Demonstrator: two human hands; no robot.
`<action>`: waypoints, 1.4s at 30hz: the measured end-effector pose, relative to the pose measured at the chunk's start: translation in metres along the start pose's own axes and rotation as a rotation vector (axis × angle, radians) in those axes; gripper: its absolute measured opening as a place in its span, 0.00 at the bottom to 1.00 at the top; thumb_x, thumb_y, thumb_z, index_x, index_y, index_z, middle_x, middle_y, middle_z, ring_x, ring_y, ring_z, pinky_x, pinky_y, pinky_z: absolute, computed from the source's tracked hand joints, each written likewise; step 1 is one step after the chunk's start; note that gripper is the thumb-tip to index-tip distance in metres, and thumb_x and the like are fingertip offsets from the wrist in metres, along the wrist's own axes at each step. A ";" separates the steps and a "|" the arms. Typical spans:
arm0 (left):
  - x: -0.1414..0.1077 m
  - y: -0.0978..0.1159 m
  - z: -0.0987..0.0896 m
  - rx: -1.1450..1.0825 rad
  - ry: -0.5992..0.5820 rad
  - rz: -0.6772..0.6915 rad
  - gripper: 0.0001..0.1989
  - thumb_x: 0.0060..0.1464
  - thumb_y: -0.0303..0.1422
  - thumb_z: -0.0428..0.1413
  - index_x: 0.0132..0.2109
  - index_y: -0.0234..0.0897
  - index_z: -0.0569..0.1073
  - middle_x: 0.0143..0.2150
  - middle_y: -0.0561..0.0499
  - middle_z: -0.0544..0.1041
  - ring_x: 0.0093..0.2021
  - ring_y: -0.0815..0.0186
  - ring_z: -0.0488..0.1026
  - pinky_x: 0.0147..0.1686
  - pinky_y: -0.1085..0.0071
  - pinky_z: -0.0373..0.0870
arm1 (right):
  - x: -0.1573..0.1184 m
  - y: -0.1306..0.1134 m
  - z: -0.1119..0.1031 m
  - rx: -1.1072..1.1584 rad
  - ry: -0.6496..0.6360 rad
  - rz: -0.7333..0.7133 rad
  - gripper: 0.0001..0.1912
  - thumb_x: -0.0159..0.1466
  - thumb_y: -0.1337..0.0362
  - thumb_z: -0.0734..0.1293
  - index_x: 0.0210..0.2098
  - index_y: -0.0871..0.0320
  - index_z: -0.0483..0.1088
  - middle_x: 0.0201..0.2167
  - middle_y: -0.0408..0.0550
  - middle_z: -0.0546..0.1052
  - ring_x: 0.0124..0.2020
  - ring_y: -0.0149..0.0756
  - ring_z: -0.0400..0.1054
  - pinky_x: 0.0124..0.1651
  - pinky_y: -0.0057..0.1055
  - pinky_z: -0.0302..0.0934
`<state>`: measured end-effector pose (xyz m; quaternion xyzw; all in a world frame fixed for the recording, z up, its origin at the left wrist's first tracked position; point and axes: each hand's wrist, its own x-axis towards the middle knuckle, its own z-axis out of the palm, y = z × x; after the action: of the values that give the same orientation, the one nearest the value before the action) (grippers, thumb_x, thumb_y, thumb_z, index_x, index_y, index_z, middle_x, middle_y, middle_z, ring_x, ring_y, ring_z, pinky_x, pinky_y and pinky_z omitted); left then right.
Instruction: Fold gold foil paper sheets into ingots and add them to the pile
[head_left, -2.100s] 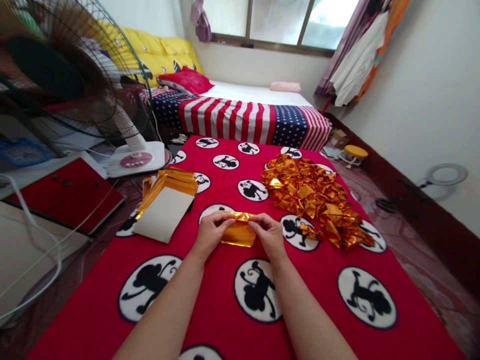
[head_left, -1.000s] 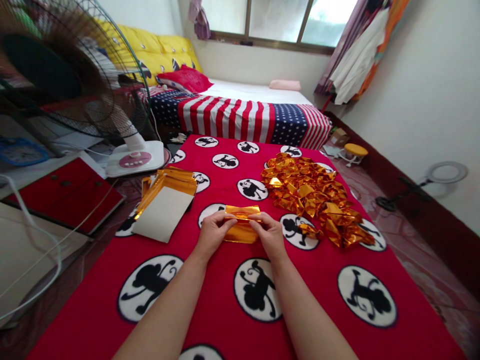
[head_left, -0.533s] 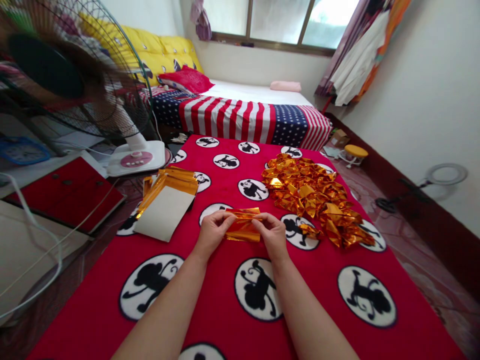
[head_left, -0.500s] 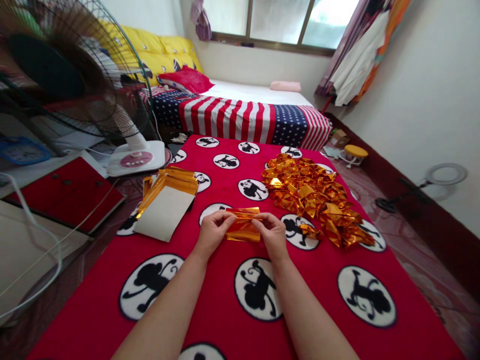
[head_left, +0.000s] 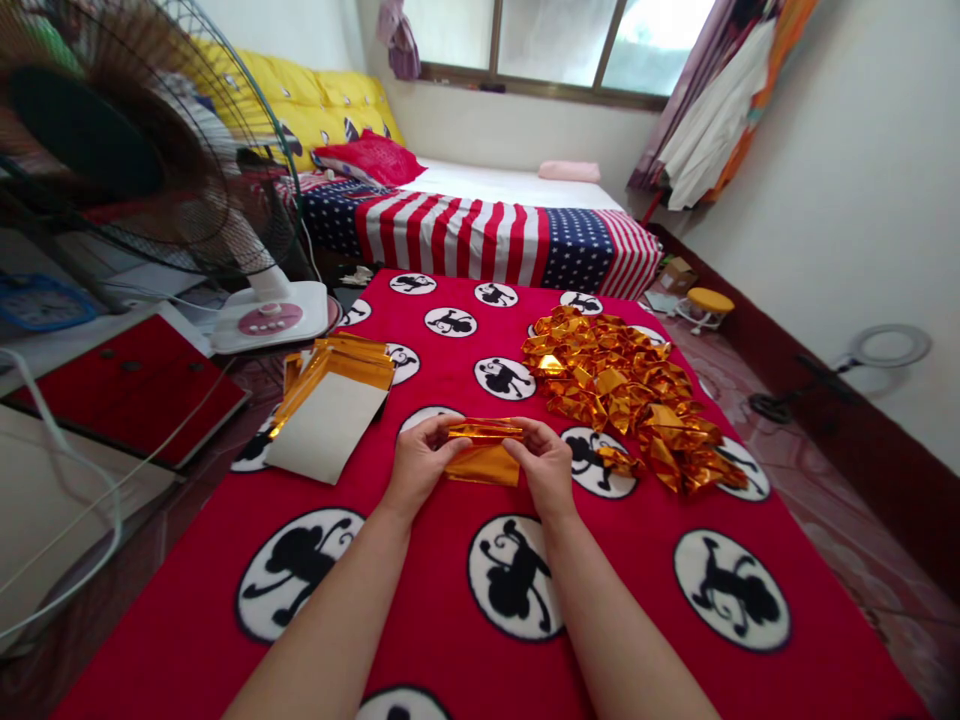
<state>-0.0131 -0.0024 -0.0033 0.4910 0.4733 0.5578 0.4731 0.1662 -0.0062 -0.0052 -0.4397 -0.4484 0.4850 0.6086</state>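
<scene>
Between my two hands is a sheet of gold foil paper (head_left: 484, 464), its far part bent over in a narrow fold. My left hand (head_left: 422, 458) pinches the sheet's left end with thumb and fingers. The right end is pinched the same way by my right hand (head_left: 545, 462). To the left lies a stack of flat gold foil sheets (head_left: 352, 358), with a pale grey card (head_left: 326, 430) on its near side. A heap of folded gold foil pieces (head_left: 622, 385) spreads over the cloth to the right.
A red cloth with monkey prints (head_left: 622, 610) covers the table. An electric fan (head_left: 270, 310) stands at the left, its blades blurred. Beyond the table is a bed (head_left: 480, 240). A yellow stool (head_left: 710, 300) and a ring-light stand (head_left: 892, 345) are on the right.
The far edge of the foil sheet has been folded over further towards me. Both hands keep their pinch and have barely moved.
</scene>
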 end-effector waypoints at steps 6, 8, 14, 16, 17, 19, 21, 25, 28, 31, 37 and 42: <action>0.000 -0.002 0.000 0.014 0.010 0.017 0.13 0.43 0.34 0.67 0.38 0.35 0.78 0.34 0.48 0.80 0.33 0.64 0.77 0.34 0.72 0.73 | 0.000 0.000 0.002 0.016 0.019 0.001 0.13 0.52 0.64 0.75 0.37 0.56 0.75 0.34 0.46 0.80 0.36 0.37 0.75 0.42 0.33 0.69; 0.001 -0.003 0.000 0.009 0.009 0.022 0.12 0.44 0.34 0.67 0.37 0.35 0.78 0.34 0.48 0.80 0.33 0.65 0.77 0.34 0.72 0.73 | 0.000 0.001 0.002 0.018 0.030 0.004 0.12 0.51 0.64 0.76 0.35 0.56 0.75 0.33 0.45 0.80 0.35 0.36 0.74 0.41 0.33 0.68; 0.002 -0.003 0.001 0.008 0.028 0.044 0.12 0.43 0.33 0.67 0.36 0.34 0.78 0.34 0.49 0.80 0.32 0.65 0.77 0.33 0.72 0.73 | 0.000 0.005 0.001 0.005 0.049 0.005 0.11 0.51 0.63 0.76 0.33 0.56 0.75 0.30 0.43 0.79 0.32 0.35 0.73 0.37 0.30 0.67; 0.002 -0.003 0.001 0.004 0.029 0.048 0.12 0.42 0.33 0.67 0.36 0.34 0.78 0.34 0.48 0.80 0.32 0.65 0.77 0.33 0.72 0.74 | 0.000 0.005 0.001 0.007 0.057 0.009 0.11 0.51 0.63 0.76 0.33 0.56 0.75 0.30 0.43 0.79 0.31 0.34 0.72 0.36 0.30 0.66; 0.002 -0.003 0.002 0.001 0.029 0.046 0.12 0.42 0.33 0.67 0.36 0.34 0.78 0.34 0.48 0.80 0.32 0.65 0.77 0.33 0.72 0.74 | 0.001 0.006 0.001 0.008 0.060 0.013 0.11 0.51 0.63 0.77 0.32 0.56 0.75 0.30 0.43 0.79 0.31 0.34 0.72 0.36 0.30 0.66; 0.002 -0.002 0.002 -0.006 0.025 0.040 0.12 0.43 0.33 0.67 0.36 0.34 0.78 0.34 0.48 0.80 0.32 0.65 0.77 0.33 0.72 0.74 | 0.001 0.006 0.001 0.006 0.066 0.017 0.11 0.50 0.63 0.77 0.32 0.56 0.75 0.29 0.43 0.78 0.31 0.34 0.72 0.35 0.29 0.65; 0.001 -0.001 0.002 -0.008 0.023 0.034 0.12 0.43 0.33 0.67 0.36 0.34 0.78 0.34 0.48 0.80 0.32 0.65 0.77 0.33 0.72 0.74 | 0.001 0.005 0.001 0.003 0.068 0.018 0.11 0.50 0.63 0.77 0.32 0.56 0.75 0.29 0.43 0.78 0.30 0.33 0.71 0.35 0.29 0.65; 0.001 0.000 0.002 0.005 0.022 0.025 0.12 0.43 0.33 0.67 0.36 0.34 0.78 0.33 0.48 0.80 0.31 0.65 0.77 0.32 0.72 0.74 | 0.000 0.004 0.002 -0.008 0.081 0.009 0.11 0.50 0.63 0.77 0.31 0.56 0.75 0.27 0.42 0.77 0.28 0.32 0.70 0.33 0.28 0.64; 0.001 0.000 0.001 0.018 0.022 0.026 0.12 0.44 0.33 0.66 0.36 0.33 0.78 0.33 0.48 0.80 0.31 0.65 0.77 0.32 0.73 0.74 | 0.000 0.004 0.002 -0.021 0.091 0.006 0.10 0.50 0.63 0.77 0.30 0.57 0.75 0.26 0.42 0.77 0.28 0.32 0.70 0.33 0.28 0.64; 0.001 0.000 0.001 0.021 0.022 0.031 0.11 0.44 0.33 0.66 0.36 0.34 0.78 0.33 0.48 0.81 0.31 0.65 0.77 0.32 0.73 0.74 | 0.000 0.005 0.002 -0.026 0.091 0.007 0.11 0.50 0.62 0.77 0.30 0.57 0.75 0.26 0.42 0.77 0.28 0.32 0.70 0.33 0.28 0.64; 0.000 0.002 0.002 0.033 0.021 0.039 0.11 0.44 0.33 0.66 0.36 0.34 0.78 0.33 0.48 0.81 0.31 0.65 0.78 0.31 0.72 0.75 | -0.001 0.003 0.002 -0.039 0.097 0.014 0.11 0.49 0.62 0.77 0.29 0.57 0.75 0.26 0.42 0.77 0.27 0.33 0.70 0.32 0.28 0.64; 0.001 0.001 0.002 0.041 0.016 0.053 0.11 0.44 0.32 0.66 0.36 0.34 0.78 0.34 0.48 0.81 0.32 0.64 0.78 0.33 0.72 0.75 | 0.000 0.002 0.003 -0.056 0.108 0.010 0.11 0.49 0.62 0.77 0.29 0.57 0.75 0.25 0.42 0.76 0.26 0.32 0.69 0.30 0.28 0.62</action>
<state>-0.0111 -0.0019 -0.0019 0.5082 0.4753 0.5644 0.4442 0.1629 -0.0055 -0.0061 -0.4844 -0.4263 0.4508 0.6168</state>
